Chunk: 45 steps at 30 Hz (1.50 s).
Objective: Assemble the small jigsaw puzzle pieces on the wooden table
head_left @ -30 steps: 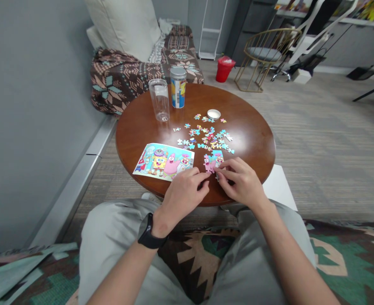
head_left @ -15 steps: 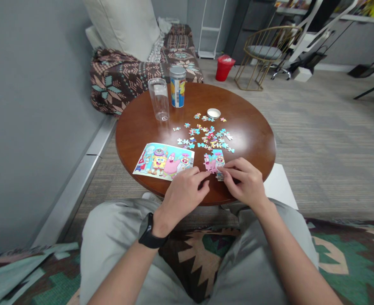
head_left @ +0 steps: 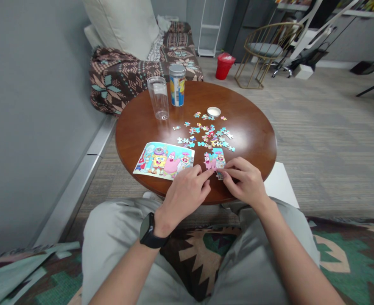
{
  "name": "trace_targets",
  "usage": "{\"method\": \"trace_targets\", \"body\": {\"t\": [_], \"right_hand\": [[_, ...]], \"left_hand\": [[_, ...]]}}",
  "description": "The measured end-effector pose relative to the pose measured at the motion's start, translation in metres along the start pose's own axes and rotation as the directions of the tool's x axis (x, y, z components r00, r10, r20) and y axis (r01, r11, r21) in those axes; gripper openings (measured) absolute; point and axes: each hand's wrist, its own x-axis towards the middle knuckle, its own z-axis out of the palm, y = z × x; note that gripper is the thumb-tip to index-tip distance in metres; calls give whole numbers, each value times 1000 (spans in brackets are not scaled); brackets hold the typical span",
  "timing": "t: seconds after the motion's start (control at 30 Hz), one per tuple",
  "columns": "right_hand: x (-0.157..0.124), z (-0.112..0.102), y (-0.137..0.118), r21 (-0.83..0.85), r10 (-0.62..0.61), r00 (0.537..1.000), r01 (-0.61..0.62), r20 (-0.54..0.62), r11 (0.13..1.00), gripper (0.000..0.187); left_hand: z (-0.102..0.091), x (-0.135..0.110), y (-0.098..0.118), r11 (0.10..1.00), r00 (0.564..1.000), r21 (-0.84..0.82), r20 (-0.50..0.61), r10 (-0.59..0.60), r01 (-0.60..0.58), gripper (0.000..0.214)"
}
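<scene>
A joined section of a jigsaw puzzle (head_left: 219, 156), with pink and light-blue cartoon figures, lies near the table's front edge. My left hand (head_left: 188, 188) reaches in from the left, its index finger stretched onto the section's lower part and the other fingers bent. At the section's right edge, my right hand (head_left: 246, 182) grips it with thumb and fingertips, which cover its lower right corner. A printed reference picture (head_left: 161, 159) lies flat to the left, its lower right corner partly behind my left hand. Loose puzzle pieces (head_left: 210, 135) are scattered just beyond the section.
On the round wooden table (head_left: 238, 101) stand a clear plastic cup (head_left: 160, 99) and a cartoon-printed tin (head_left: 177, 87). A small round lid (head_left: 213, 111) lies behind the pieces. Past the table are a draped sofa (head_left: 120, 80), a red bin (head_left: 225, 67) and a wire chair (head_left: 263, 51).
My left index finger has stretched out and moved slightly right across the puzzle section. My right hand stays nearly in place at its right edge.
</scene>
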Motion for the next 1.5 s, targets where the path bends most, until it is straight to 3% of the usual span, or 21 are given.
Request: {"method": "trace_targets", "body": {"t": [0.6, 0.87, 1.17, 1.5], "right_hand": [[1, 0, 0, -12, -6, 998, 7, 62, 1000, 22], [2, 1, -1, -34, 12, 997, -10, 74, 999, 23], [1, 0, 1, 20, 185, 980, -184, -76, 983, 32], [2, 1, 2, 55, 162, 985, -159, -56, 986, 31]], "left_hand": [[-2, 0, 0, 1000, 1000, -2, 13, 11, -11, 34], [3, 0, -1, 994, 997, -83, -40, -73, 70, 21], [3, -1, -1, 993, 995, -88, -63, -80, 74, 19], [4, -1, -1, 995, 995, -67, -67, -74, 69, 18]]}}
